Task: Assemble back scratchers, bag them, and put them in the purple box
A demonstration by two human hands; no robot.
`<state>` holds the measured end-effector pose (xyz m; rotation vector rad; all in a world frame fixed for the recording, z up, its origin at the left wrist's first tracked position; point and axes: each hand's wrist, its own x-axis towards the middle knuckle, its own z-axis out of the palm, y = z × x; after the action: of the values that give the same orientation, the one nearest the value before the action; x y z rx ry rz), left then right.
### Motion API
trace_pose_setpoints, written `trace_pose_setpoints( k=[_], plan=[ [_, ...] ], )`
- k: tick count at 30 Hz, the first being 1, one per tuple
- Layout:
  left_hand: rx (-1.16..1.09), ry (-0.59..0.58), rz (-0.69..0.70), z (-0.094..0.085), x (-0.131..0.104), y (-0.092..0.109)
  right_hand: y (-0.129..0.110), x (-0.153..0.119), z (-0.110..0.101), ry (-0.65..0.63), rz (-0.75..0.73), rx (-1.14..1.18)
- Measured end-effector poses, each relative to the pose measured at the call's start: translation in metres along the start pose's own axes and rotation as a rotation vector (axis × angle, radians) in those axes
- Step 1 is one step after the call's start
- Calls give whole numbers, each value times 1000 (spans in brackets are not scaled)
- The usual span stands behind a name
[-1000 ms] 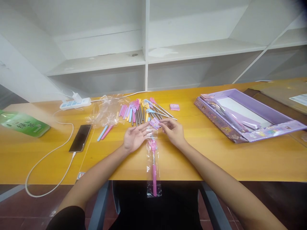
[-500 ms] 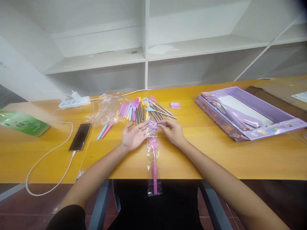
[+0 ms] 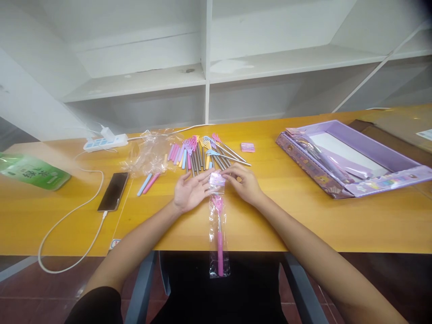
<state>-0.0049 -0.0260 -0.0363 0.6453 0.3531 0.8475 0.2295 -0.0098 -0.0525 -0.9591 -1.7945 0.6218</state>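
The small purple card (image 3: 217,179) sits at the mouth of the clear bag (image 3: 213,238); whether it is inside I can't tell. The bagged pink backscratcher (image 3: 220,252) overhangs the surface (image 3: 249,234). The right hand (image 3: 245,183) pinches the card's corner; the left hand (image 3: 191,193) faces palm up beside it, its grip unclear to me. Keeping the card square and the film slack should prevent creases.

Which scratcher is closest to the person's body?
The pink-handled scratcher in the clear bag, front and centre; it alone reaches past the table's near edge in view.
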Motion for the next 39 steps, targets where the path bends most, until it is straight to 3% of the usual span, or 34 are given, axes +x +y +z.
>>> trace_pose_setpoints(
  k=[7,25,28,34,39],
  plan=[
    [9,-18,-29,0,0,-2,4,-2,1,-74,-27,-5],
    [43,2,35,11,-3,1,-12,-10,3,-155,-22,64],
    [45,8,41,12,-3,0,-9,-11,6,-98,23,90],
    [46,6,34,8,-1,-3,2,-9,17,3,255,291],
    [207,117,32,-1,2,-18,9,-4,18,141,322,340]
  ],
)
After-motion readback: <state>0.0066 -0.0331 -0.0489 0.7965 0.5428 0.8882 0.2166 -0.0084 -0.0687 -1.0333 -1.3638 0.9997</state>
